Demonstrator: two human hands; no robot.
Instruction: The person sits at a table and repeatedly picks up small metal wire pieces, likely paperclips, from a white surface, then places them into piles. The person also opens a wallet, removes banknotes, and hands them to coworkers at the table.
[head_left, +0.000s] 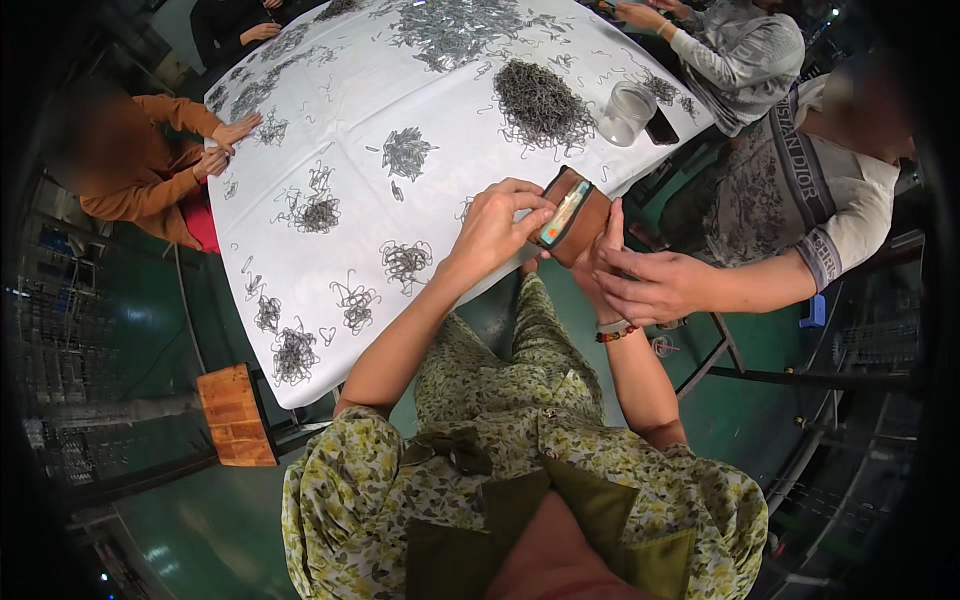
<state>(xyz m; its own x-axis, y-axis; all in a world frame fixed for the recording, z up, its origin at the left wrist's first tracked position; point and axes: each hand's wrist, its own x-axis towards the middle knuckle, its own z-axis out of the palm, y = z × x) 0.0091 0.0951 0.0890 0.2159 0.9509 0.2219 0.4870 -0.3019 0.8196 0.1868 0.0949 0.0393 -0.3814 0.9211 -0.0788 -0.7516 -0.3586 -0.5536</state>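
Note:
A brown wallet (590,232) is spread open above the near right edge of the table. A colourful teal card or note (563,213) shows along its inner side. My left hand (492,222) has its fingers and thumb at the wallet's left edge, beside the teal piece. From below, my right hand (588,270) supports and grips the wallet, with its palm mostly hidden. Another person's hand (652,286) reaches in from the right over my right wrist, which wears a beaded bracelet (616,333).
The white-covered table (345,165) bears several piles of metal hooks (540,105) and grey strips (407,153). A clear jar (627,112) and a dark phone (661,128) stand near its right edge. Several people sit around it. A wooden stool (236,415) stands at left.

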